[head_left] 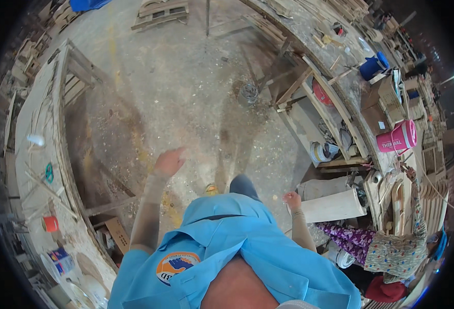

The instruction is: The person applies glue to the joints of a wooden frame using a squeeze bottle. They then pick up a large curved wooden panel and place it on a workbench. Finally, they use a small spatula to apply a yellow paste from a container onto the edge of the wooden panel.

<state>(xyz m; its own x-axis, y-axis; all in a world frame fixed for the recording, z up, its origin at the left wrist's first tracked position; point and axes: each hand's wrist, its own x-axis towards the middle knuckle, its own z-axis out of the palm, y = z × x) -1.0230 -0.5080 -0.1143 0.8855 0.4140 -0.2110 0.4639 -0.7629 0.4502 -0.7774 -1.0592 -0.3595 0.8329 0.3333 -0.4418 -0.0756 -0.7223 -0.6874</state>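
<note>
My left hand (170, 161) hangs over the concrete floor, its fingers stretched out and empty. My right hand (292, 200) is at my right side with its fingers curled in and nothing showing in them. Close to it is the white cylindrical roll (330, 206) below the right workbench; I see no contact. My blue shirt (227, 232) fills the lower middle, with one dark trouser leg (245, 186) and a yellowish shoe (211, 189) beyond it.
A long workbench (36, 123) runs along the left, holding green-handled scissors (49, 173) and an orange-red container (50, 223). The right bench carries a pink bucket (397, 137) and a blue bucket (374, 66). A metal can (248, 93) stands on the floor. Another person (394, 252) works at right.
</note>
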